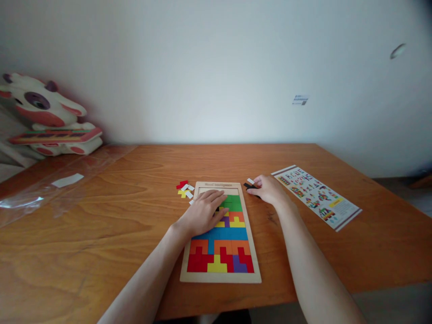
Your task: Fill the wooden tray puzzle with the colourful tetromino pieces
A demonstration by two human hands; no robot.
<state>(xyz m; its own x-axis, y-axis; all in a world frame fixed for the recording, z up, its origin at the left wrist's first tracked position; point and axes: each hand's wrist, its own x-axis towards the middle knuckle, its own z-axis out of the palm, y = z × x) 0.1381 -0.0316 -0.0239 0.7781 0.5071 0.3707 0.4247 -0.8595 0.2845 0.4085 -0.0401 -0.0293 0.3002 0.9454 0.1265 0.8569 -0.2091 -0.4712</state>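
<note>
A wooden puzzle board (255, 270) lies on the table, its lower and middle parts filled with coloured block pieces. My left hand (205, 209) rests flat over the board's upper left, fingers stretched out, hiding pieces beneath. One black piece (217, 209) shows beside its fingers. Right of the board, my right hand (268, 189) has its thumb and fingers closed around a black puzzle piece (254, 192), partly hidden by them. Another black piece (249, 185) and a white piece (250, 181) lie at the fingertips. Left of the board sit loose red pieces (182, 184), yellow pieces (183, 194) and white pieces (189, 195).
A printed pattern sheet (317, 198) lies to the right on the wooden table (118, 243). At the far left stand a cow-shaped toy keyboard (64, 144) and clear plastic wrapping (40, 202) with a white slip (68, 180). A wall rises behind the table.
</note>
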